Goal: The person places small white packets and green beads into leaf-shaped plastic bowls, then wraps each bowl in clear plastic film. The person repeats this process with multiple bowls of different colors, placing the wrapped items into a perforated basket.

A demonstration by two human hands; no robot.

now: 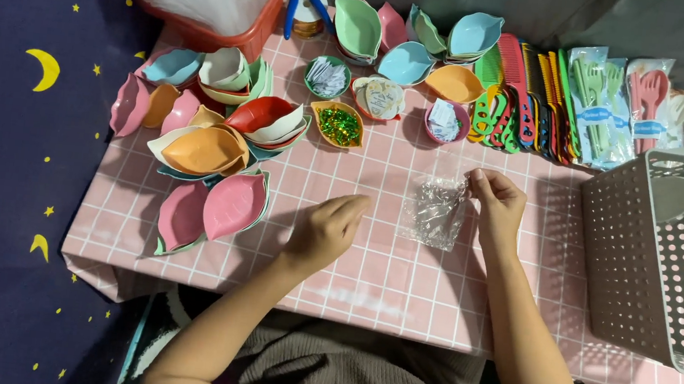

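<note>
While right hand [497,201] pinches clear bag [435,213], left hand [328,229] open, just beside

Clear crinkled plastic bag [435,213], upright on pink checked tablecloth [383,281]

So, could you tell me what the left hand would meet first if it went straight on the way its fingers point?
Probably the small clear plastic bag held by the right hand; the left hand points right and slightly away.

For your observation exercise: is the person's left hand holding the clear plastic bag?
No, the left hand rests empty on the table, while the right hand pinches the clear plastic bag.
</note>
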